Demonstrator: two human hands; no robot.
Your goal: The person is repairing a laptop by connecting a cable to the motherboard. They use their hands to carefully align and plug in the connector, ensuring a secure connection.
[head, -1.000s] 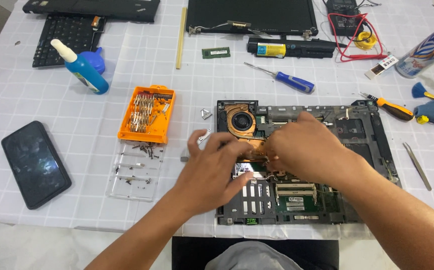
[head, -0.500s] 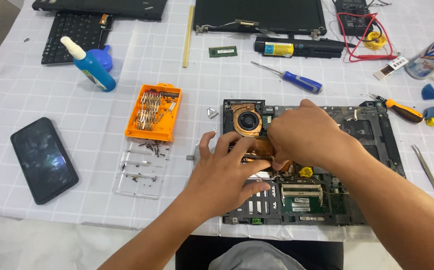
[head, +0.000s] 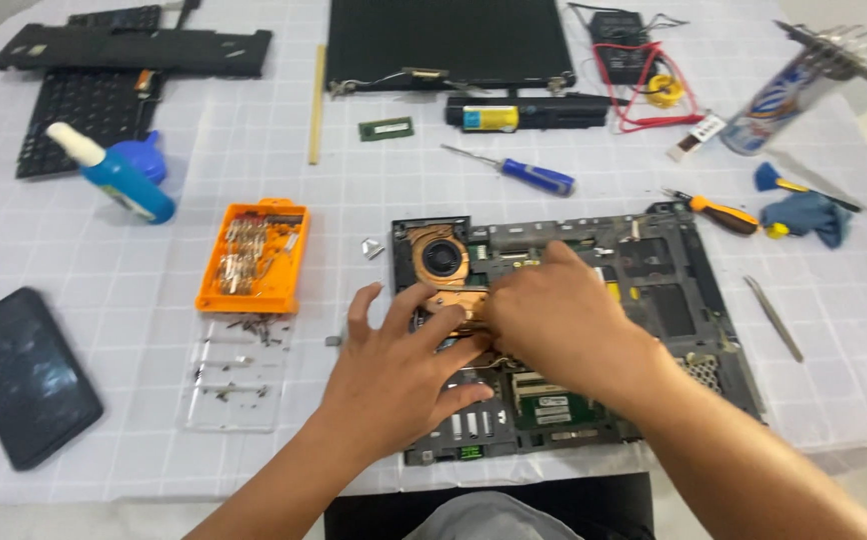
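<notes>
An opened laptop base [head: 674, 300] lies in front of me with its board exposed. At its upper left sits a copper cooling fan [head: 441, 257] joined to a copper heat pipe [head: 459, 300]. My left hand [head: 399, 365] rests on the base's left part, fingers spread, fingertips on the heat pipe. My right hand [head: 554, 320] lies over the middle of the board, fingers curled down onto the copper piece. What the fingertips pinch is hidden.
An orange screwdriver bit case [head: 254, 255] and its clear lid with loose screws [head: 229, 370] lie to the left. A black phone [head: 26, 375], blue bottle [head: 119, 180], blue-handled screwdriver [head: 519, 170], orange-handled screwdriver [head: 719, 212], tweezers [head: 774, 318], detached screen [head: 449, 42] and keyboard [head: 79, 120] surround them.
Both hands stay on the copper heat pipe, shifting slightly. The camera has tilted, so everything sits a little lower in view.
</notes>
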